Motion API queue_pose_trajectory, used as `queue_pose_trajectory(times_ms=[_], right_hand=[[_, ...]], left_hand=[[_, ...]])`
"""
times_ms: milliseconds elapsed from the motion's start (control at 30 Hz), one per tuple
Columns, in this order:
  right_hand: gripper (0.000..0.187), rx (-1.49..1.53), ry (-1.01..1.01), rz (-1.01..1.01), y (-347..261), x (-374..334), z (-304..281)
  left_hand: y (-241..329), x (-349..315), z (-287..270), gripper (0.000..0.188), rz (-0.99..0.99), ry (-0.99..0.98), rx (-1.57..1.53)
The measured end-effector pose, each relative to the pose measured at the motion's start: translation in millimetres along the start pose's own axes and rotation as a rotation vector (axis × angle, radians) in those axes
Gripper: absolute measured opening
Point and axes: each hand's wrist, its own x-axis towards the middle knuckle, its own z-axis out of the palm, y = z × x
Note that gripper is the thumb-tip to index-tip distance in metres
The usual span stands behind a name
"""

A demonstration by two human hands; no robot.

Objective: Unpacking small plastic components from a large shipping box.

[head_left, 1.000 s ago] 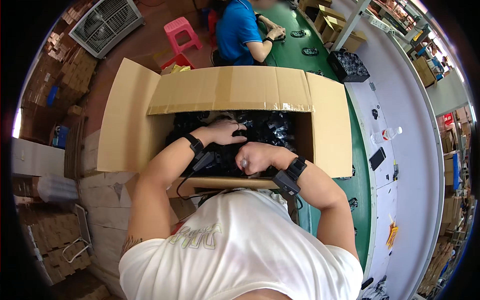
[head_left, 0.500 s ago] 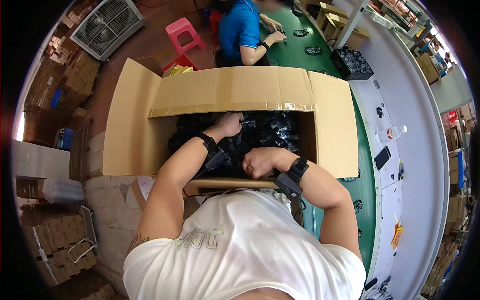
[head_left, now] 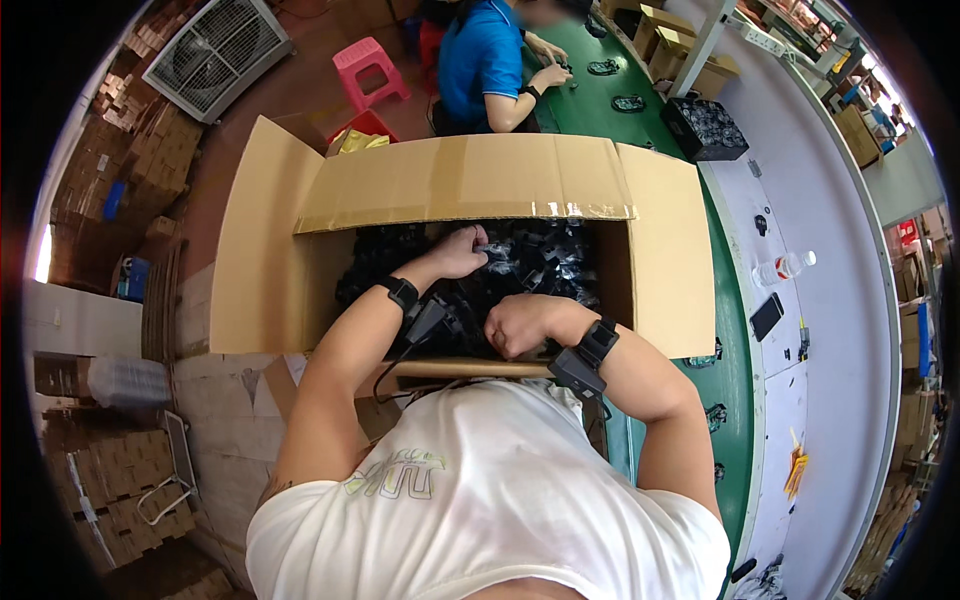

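Observation:
A large open cardboard carton [head_left: 480,180] stands in front of me, its flaps spread outward. Inside lies a heap of black parts in clear plastic bags [head_left: 545,255], too jumbled to make out one by one. Toward the far side of the heap, my left hand [head_left: 460,252] is closed, its fingertips pinched at the bagged parts; what they hold does not show clearly. Nearer to me, my right hand [head_left: 520,325] is curled into a fist low among the bags, with its fingertips hidden. Each wrist wears a black strap with a small dark box.
Along the right runs a green work surface [head_left: 735,420] with scattered black parts. Beyond it lie a phone [head_left: 766,317] and a clear bottle [head_left: 785,268]. Ahead, a co-worker in blue [head_left: 485,65] handles a part. A pink stool [head_left: 368,72] and fan unit [head_left: 215,55] are at far left.
My left hand has shifted slightly within the carton and its forearm has turned a little, showing more of the wrist box. My right hand has stayed nearly in place.

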Motion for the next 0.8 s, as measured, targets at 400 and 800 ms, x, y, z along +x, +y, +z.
queue_pose_trajectory(times_ms=[400,800], right_hand=[[0.024,-0.048,1.053,0.15,-19,-23,-20],[0.011,0.036,1.183,-0.146,-26,-16,-20]], left_hand=[[68,-128,-47,0.022,-0.173,0.212,-0.786],[75,-157,-35,0.029,-0.185,0.077,-0.939]])
